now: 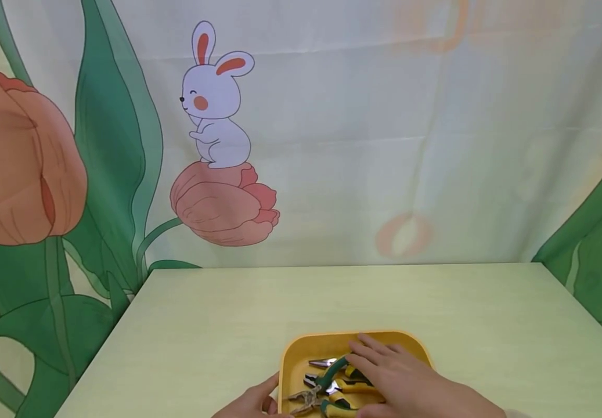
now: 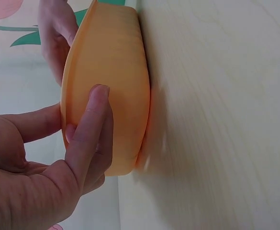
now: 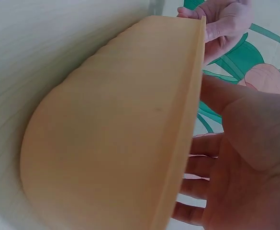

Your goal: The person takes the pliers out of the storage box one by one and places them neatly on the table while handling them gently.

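Observation:
A yellow tray (image 1: 291, 354) stands on the table near its front edge, with several pliers inside. On top lie pliers with green handles (image 1: 331, 373), their worn metal jaws toward the left wall. Under and beside them are pliers with yellow and black handles (image 1: 350, 387) and a slim pair of needle-nose pliers (image 1: 321, 363). My left hand (image 1: 253, 402) holds the tray's left side, thumb at the rim and fingers against the outer wall (image 2: 120, 72). My right hand (image 1: 410, 380) reaches over the right rim, its extended fingers above the plier handles and covering part of them.
The pale table (image 1: 217, 313) extends behind the tray and to both sides. Its back edge meets a hanging cloth (image 1: 332, 174) printed with a rabbit and tulips.

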Demonstrator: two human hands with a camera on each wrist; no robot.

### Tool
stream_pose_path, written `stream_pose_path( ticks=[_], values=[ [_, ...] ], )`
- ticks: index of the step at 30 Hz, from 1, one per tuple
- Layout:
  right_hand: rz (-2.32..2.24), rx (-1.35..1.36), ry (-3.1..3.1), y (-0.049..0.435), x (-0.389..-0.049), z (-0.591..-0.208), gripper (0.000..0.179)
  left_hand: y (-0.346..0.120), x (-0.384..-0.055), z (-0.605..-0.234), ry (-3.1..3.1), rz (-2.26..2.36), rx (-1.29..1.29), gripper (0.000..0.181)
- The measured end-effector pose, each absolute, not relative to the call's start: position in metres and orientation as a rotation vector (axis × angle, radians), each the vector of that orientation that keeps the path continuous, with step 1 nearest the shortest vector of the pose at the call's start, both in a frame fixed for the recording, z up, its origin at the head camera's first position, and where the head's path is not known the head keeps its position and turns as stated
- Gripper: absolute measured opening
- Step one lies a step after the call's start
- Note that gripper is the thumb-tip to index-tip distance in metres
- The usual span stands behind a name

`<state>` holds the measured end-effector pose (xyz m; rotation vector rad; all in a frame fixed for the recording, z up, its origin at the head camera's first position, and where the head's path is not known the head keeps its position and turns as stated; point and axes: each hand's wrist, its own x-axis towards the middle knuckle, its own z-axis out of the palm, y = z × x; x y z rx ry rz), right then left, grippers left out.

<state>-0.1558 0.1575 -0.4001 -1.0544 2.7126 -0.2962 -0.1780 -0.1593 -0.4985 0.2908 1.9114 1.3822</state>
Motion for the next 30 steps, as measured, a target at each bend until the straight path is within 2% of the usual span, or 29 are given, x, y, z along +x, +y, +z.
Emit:
stream_pose_path(
  ticks=[5,12,19,30],
  values=[
    [-0.246,-1.100,2.692,0.151,-0.160,-0.402,0.080,-0.169,-0.193,-0.540,1.864,1.469,0.289,0.101],
    [-0.178,-1.098,2.676,0.142,-0.163,-0.405,0.078,-0.167,-0.190,-0.532,1.873,1.453,0.338,0.096],
    [-0.150,-1.036,2.653,0.135,-0.168,-0.409,0.081,-0.174,-0.208,-0.569,1.846,1.476,0.272,0.102],
    [-0.102,-1.035,2.653,0.134,-0.173,-0.413,0.087,-0.169,-0.200,-0.554,1.856,1.482,0.250,0.103]
  ],
)
